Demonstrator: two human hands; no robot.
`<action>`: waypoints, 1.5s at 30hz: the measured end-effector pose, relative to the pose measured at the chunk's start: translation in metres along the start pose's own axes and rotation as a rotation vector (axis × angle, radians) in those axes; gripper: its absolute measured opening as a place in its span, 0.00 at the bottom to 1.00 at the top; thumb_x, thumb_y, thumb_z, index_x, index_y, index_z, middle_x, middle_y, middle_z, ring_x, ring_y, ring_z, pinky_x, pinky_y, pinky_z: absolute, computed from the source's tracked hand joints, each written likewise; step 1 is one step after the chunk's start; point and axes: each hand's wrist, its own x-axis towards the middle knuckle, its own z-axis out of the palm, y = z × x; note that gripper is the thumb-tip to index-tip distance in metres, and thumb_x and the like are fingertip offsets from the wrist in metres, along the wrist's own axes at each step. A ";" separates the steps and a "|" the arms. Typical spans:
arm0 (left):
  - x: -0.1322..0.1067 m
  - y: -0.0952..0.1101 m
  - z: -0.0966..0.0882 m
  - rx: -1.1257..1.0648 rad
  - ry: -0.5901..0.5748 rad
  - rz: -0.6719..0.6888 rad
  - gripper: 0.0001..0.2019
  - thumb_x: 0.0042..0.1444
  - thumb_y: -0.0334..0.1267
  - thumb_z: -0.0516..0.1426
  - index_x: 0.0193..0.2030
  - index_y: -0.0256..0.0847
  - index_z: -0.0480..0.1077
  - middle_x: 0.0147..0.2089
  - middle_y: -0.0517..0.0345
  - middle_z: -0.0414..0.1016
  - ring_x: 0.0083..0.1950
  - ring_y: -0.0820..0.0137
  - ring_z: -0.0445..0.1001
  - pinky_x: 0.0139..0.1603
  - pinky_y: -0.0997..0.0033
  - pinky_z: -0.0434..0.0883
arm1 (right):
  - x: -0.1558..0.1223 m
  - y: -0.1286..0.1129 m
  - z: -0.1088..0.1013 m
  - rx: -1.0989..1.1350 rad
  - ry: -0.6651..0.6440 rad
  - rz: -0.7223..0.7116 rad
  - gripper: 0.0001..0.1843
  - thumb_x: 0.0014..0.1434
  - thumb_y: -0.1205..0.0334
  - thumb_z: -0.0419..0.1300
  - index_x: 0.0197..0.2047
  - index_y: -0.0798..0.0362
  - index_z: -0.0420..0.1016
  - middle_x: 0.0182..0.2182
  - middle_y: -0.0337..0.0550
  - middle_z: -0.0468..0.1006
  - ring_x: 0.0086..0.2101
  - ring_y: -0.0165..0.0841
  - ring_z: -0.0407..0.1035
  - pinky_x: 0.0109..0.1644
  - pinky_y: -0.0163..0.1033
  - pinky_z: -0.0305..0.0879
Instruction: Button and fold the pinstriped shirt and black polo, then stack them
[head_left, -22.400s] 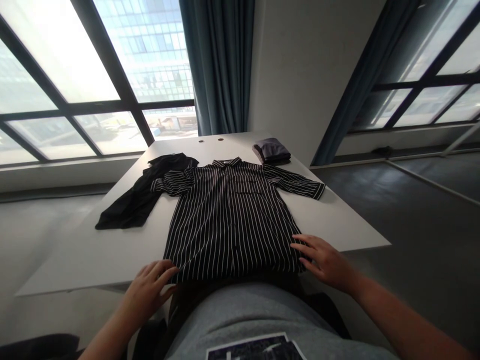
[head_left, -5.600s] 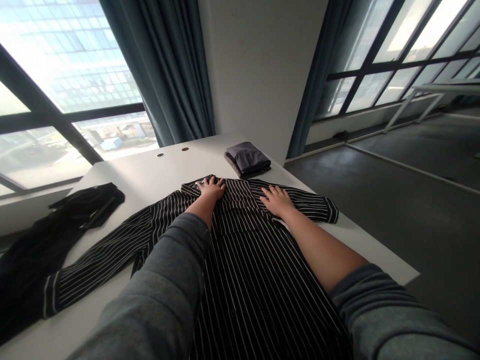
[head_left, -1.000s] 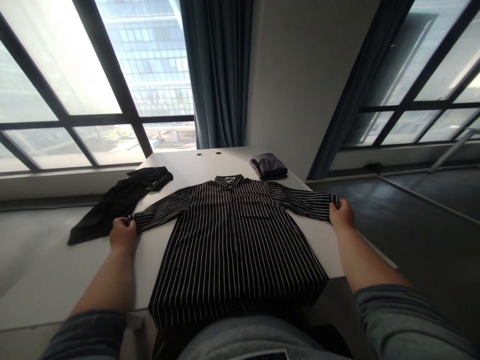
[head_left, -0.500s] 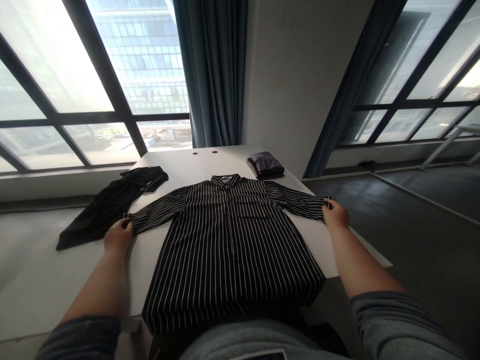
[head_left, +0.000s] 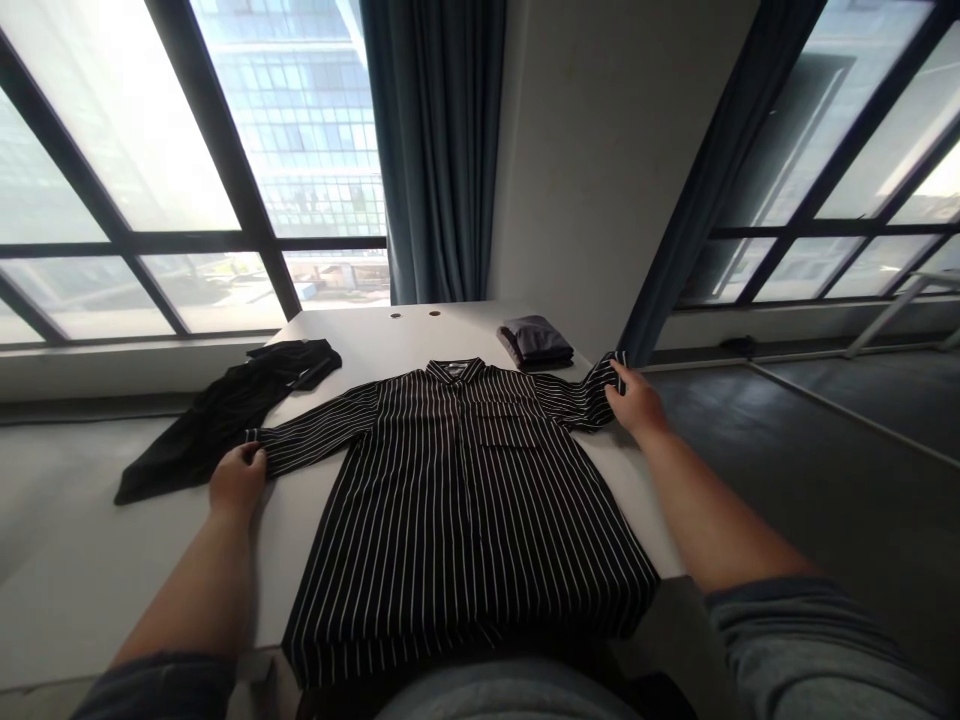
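A black shirt with white stripes (head_left: 465,500) lies front up on the white table, its collar toward the window and its hem hanging over the near edge. My left hand (head_left: 238,478) is closed on the cuff of the sleeve at the left, which stretches out flat. The cuff of the other sleeve is pinched in my right hand (head_left: 636,400), raised off the table, and that sleeve is bent and bunched near the elbow.
Left of the shirt lies a loose black garment (head_left: 225,420). A folded stack of dark grey cloth (head_left: 535,342) sits at the table's far right. The white table (head_left: 360,335) reaches toward the window; a blue curtain (head_left: 439,150) hangs behind it.
My right hand has lifted its cuff and moved inward and up, so that sleeve now bends instead of lying straight. The left hand keeps its place on the other cuff.
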 end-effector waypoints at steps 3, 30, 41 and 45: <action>0.001 -0.002 0.001 -0.009 -0.007 -0.008 0.21 0.64 0.44 0.55 0.57 0.34 0.77 0.56 0.38 0.79 0.58 0.46 0.76 0.61 0.49 0.72 | 0.009 -0.039 0.005 0.003 -0.082 -0.150 0.33 0.62 0.59 0.56 0.69 0.57 0.72 0.60 0.56 0.77 0.59 0.49 0.72 0.65 0.55 0.69; 0.004 -0.007 0.006 -0.044 -0.033 0.013 0.24 0.64 0.45 0.53 0.60 0.34 0.77 0.57 0.38 0.79 0.59 0.47 0.77 0.62 0.52 0.72 | -0.108 -0.190 0.076 -0.147 -1.056 -0.405 0.39 0.73 0.32 0.41 0.80 0.35 0.43 0.79 0.45 0.37 0.77 0.53 0.35 0.75 0.72 0.31; -0.004 0.002 -0.001 -0.148 0.059 0.003 0.24 0.61 0.44 0.56 0.58 0.32 0.76 0.55 0.39 0.79 0.57 0.50 0.77 0.64 0.53 0.71 | -0.116 -0.181 0.073 0.073 -1.042 -0.593 0.37 0.72 0.31 0.41 0.78 0.35 0.53 0.79 0.42 0.42 0.77 0.50 0.37 0.75 0.72 0.26; -0.005 0.004 -0.002 -0.148 0.035 0.007 0.24 0.61 0.44 0.56 0.59 0.32 0.76 0.57 0.38 0.79 0.58 0.50 0.76 0.64 0.54 0.71 | -0.116 -0.180 0.076 0.063 -1.045 -0.587 0.37 0.73 0.32 0.42 0.78 0.36 0.53 0.79 0.42 0.42 0.77 0.50 0.37 0.76 0.70 0.27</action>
